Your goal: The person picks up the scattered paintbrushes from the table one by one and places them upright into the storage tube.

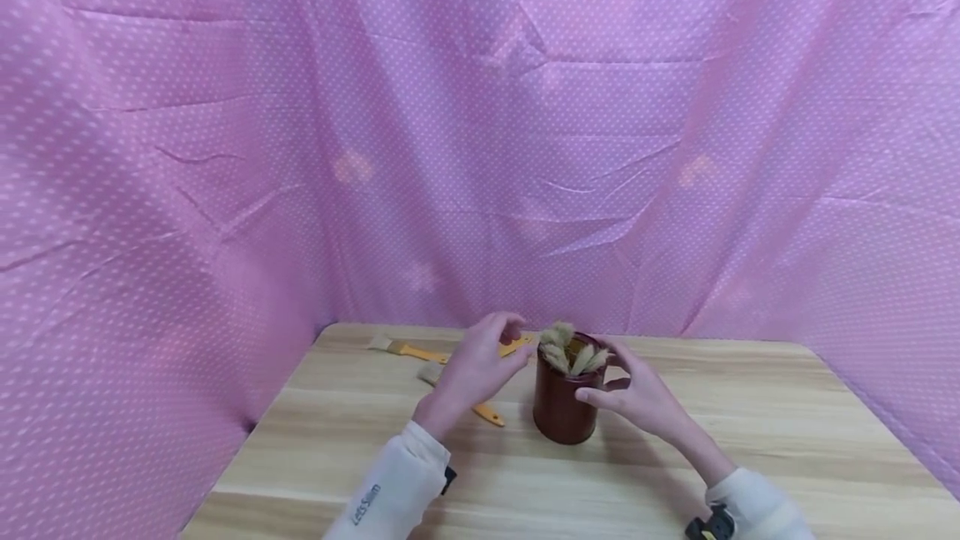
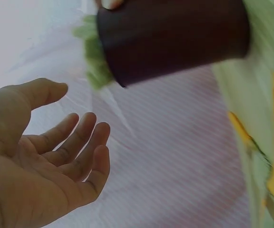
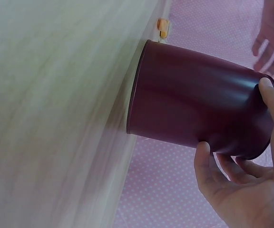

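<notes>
A dark reddish-brown cylindrical canister (image 1: 566,407) stands upright on the wooden table. Pale bristly tufts (image 1: 557,348) spread out over its rim, with something orange inside. My right hand (image 1: 641,394) grips the canister from the right, thumb on the near side and fingers against the wall by the rim, as the right wrist view also shows. Left of the canister, my left hand (image 1: 476,365) is raised with loosely bent fingers, apart from it and holding nothing. Beneath and behind that hand lie paintbrushes with yellow handles (image 1: 487,415), partly hidden by it.
One paintbrush (image 1: 408,350) lies toward the table's back left, its pale bristles pointing left. The light wooden table (image 1: 750,423) has its back edge close to a pink dotted curtain (image 1: 487,148), which also hangs along both sides.
</notes>
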Demonstrator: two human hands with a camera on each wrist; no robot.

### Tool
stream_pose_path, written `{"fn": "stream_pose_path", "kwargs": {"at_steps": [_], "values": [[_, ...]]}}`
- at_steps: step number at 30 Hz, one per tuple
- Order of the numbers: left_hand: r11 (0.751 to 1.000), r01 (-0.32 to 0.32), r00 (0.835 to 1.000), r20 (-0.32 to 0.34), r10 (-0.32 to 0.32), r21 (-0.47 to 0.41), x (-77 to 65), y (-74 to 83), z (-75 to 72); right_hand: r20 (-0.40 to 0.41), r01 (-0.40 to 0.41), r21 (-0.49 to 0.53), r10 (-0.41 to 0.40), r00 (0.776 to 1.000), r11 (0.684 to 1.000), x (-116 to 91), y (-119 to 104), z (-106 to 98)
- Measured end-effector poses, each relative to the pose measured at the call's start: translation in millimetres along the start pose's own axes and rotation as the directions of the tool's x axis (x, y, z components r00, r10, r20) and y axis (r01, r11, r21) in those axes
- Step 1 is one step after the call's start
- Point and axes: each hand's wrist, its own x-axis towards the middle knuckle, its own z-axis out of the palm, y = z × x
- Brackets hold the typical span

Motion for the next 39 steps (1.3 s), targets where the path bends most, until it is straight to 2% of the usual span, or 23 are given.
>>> {"fn": "stream_pose_path", "kwargs": {"at_steps": [7, 14, 20, 22, 26, 32, 36, 39], "values": [[0.997, 0.077, 0.996, 0.047, -0.077, 0.009, 8.9, -40.7, 7.6, -0.026, -0.022, -0.032, 0.021, 0.999, 0.999, -0.1, 4.6, -7.8], [0.987, 0.129, 0.988, 0.073, -0.135, 0.093, 22.1, -76.8, 25.5, -0.007, -0.037, -0.009, 0.037, 0.999, 0.999, -1.2, 7.8, -8.9], [0.969, 0.12, 0.983, 0.109, -0.146, 0.217, 43.1, -95.8, 40.2, -0.01, -0.026, -0.015, 0.026, 1.0, 1.0, -0.1, 6.9, -9.2], [0.956, 0.115, 0.979, 0.13, -0.155, 0.27, 51.2, -99.3, 44.4, -0.011, -0.019, -0.017, 0.019, 1.0, 1.0, 0.9, 5.8, -9.9], [0.919, 0.141, 0.963, 0.165, -0.213, 0.368, 62.9, -108.8, 55.4, -0.003, -0.013, -0.03, 0.013, 1.0, 0.999, 2.5, 3.2, -10.3], [0.864, 0.146, 0.949, 0.178, -0.26, 0.481, 72.3, -121.4, 69.2, 0.009, -0.001, -0.048, 0.001, 1.0, 0.999, 4.9, 2.2, -9.7], [0.82, 0.158, 0.93, 0.197, -0.311, 0.551, 77.4, -124.6, 76.1, 0.005, -0.006, -0.048, 0.006, 1.0, 0.999, 4.9, 3.8, -11.3], [0.802, 0.174, 0.921, 0.193, -0.337, 0.572, 80.2, -127.0, 80.6, 0.003, -0.007, -0.043, 0.007, 1.0, 0.999, 4.5, 3.7, -12.2]]}}
